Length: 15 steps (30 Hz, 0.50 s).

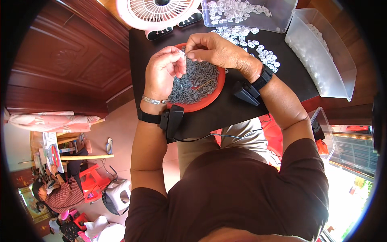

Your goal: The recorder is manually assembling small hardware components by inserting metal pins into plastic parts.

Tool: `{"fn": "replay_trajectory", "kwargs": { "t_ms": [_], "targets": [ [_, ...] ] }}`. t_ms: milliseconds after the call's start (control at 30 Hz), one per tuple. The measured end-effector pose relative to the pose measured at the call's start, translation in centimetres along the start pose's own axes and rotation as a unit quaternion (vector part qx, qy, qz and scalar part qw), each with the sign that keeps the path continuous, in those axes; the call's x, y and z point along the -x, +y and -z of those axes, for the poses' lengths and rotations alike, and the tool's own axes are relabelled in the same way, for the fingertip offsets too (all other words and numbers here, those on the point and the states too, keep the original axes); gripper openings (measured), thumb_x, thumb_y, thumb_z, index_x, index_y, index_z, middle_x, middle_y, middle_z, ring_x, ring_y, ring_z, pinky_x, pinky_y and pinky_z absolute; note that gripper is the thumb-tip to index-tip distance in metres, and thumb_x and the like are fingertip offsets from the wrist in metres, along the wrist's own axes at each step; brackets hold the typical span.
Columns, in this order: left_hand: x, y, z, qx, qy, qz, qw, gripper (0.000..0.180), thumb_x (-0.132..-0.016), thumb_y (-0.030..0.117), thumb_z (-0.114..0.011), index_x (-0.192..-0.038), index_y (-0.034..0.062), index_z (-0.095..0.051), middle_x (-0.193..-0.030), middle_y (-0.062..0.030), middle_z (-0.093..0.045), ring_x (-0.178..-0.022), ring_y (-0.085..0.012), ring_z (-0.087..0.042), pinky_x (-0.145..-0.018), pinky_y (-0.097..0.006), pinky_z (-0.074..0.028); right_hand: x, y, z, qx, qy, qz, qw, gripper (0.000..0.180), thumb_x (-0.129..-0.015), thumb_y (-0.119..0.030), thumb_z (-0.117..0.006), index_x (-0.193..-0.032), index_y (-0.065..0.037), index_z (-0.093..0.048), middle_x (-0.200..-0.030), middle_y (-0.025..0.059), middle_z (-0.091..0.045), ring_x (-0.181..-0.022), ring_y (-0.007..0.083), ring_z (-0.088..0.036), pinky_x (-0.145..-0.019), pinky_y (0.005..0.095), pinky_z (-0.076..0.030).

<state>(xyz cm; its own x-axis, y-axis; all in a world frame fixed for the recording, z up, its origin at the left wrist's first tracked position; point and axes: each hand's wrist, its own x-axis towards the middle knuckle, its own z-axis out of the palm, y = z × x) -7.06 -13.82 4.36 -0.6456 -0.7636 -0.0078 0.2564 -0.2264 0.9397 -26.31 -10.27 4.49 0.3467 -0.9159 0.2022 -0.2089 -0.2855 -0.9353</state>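
My left hand [163, 68] is closed, pinching a small white plastic piece [182, 54] between thumb and fingertips. Close to its right, my right hand [215, 49] also pinches, its fingertips almost meeting the piece; whatever they hold is too small to make out. Both hands are over a round red tray [207, 101] filled with small grey screw-like parts [193, 82]. A thin tan stick [204, 84] lies on these parts. Beyond my right wrist, loose white oval pieces with holes [268, 56] are scattered on the black table [225, 115].
A clear bin [278, 28] of white pieces stands at the back, and a tilted translucent bin [322, 60] at the right. A pink-and-white fan [159, 14] is at the back left. Wristbands with black devices [172, 121] are on both arms. Other people [60, 197] sit far left.
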Motion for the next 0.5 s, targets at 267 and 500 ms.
{"fn": "replay_trajectory", "kwargs": {
  "t_ms": [267, 500],
  "targets": [
    [0.03, 0.50, 0.01, -0.034, 0.009, 0.016, 0.999, 0.017, -0.089, 0.016, -0.048, -0.078, 0.0035, -0.051, -0.062, -0.0032, -0.049, -0.051, -0.0115, -0.048, -0.046, -0.020, -0.034, -0.40, 0.47, 0.61, -0.054, 0.004, -0.038, 0.998, 0.016, -0.088, -0.016, -0.061, -0.092, -0.001, -0.063, -0.077, 0.0000, -0.061, -0.072, 0.0078, -0.056, -0.068, 0.0230, -0.046],
    [-0.04, -0.30, -0.64, -0.194, 0.034, -0.059, 0.979, 0.017, -0.089, 0.015, -0.051, -0.076, 0.0047, -0.054, -0.069, -0.0013, -0.055, -0.063, -0.0070, -0.051, -0.059, -0.020, -0.041, -0.31, 0.42, 0.87, 0.082, 0.020, 0.011, 0.996, 0.013, -0.087, -0.010, -0.062, -0.095, 0.000, -0.063, -0.084, 0.0000, -0.063, -0.078, 0.0061, -0.055, -0.073, 0.0222, -0.045]
  ]
}}
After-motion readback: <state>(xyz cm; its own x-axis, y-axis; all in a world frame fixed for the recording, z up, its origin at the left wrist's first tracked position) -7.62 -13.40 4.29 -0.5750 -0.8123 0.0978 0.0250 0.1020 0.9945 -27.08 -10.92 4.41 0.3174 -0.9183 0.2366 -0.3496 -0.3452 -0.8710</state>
